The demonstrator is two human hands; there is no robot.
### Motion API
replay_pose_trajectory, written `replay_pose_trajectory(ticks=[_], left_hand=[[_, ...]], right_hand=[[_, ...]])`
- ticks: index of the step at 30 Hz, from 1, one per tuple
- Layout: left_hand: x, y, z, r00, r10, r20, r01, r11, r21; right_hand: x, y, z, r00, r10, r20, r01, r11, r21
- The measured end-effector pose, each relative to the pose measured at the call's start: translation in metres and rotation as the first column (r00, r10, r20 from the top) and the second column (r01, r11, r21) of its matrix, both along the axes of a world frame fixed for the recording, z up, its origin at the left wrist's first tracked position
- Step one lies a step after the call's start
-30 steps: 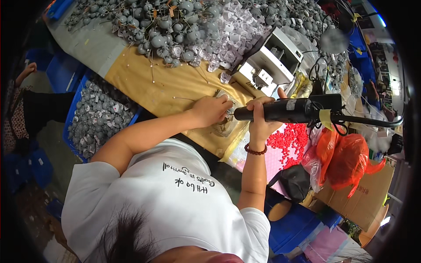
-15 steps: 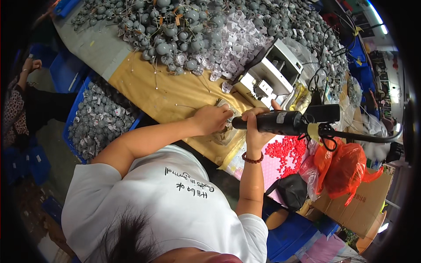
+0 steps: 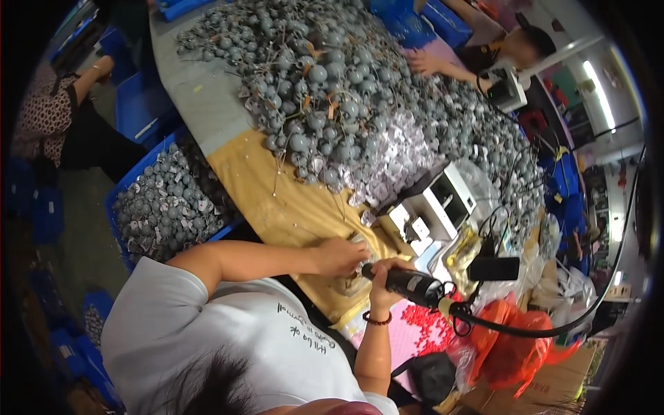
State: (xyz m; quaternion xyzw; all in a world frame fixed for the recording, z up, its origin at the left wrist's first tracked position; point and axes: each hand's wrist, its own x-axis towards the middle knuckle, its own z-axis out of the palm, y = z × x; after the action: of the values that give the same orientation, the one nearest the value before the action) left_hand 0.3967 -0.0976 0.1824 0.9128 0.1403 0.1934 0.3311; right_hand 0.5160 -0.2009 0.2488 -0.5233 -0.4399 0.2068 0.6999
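My right hand is wrapped around a black corded electric screwdriver, which lies nearly level with its tip pointing left. Just beyond that tip, my left hand is closed, fingers pinched together over a pale block-like fixture on the yellow-brown table cover. What the left fingers hold is hidden, and so is the tool's very tip. Beyond my hands lies a big heap of grey round parts with thin stems, with a pile of whitish clear pieces on its near side.
A white boxy device stands right of the clear pieces. Red small parts lie on a pink sheet near an orange plastic bag. A blue bin of grey parts stands left. Across the heap, another person's hand rests on it.
The view has shifted, so the table appears lower and the far person comes into sight. Both hands stay together at the fixture; the screwdriver now slants down toward its cord end.
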Motion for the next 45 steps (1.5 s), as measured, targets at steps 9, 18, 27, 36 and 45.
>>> replay_pose_trajectory(ticks=[9,18,27,36,45], left_hand=[[-0.003,0.001,0.006,0.999,-0.04,0.023,0.041,0.998,-0.04],[-0.003,0.001,0.014,0.999,-0.032,-0.033,0.03,0.998,-0.054],[-0.006,-0.001,0.014,0.982,0.033,-0.186,-0.045,0.997,-0.057],[-0.017,-0.005,0.015,0.998,-0.006,-0.065,0.012,0.996,0.089],[-0.016,-0.005,0.014,1.0,0.01,-0.022,-0.008,0.994,0.113]], right_hand=[[-0.007,0.003,0.001,0.998,0.055,0.035,-0.057,0.997,0.051],[-0.005,0.001,0.012,0.999,0.036,-0.036,-0.037,0.999,-0.016],[0.067,0.006,0.022,0.796,-0.487,-0.36,0.444,0.874,-0.199],[0.101,-0.04,-0.054,0.831,-0.555,-0.025,0.523,0.796,-0.304],[0.015,-0.027,-0.049,0.934,-0.132,0.331,0.255,0.898,-0.359]])
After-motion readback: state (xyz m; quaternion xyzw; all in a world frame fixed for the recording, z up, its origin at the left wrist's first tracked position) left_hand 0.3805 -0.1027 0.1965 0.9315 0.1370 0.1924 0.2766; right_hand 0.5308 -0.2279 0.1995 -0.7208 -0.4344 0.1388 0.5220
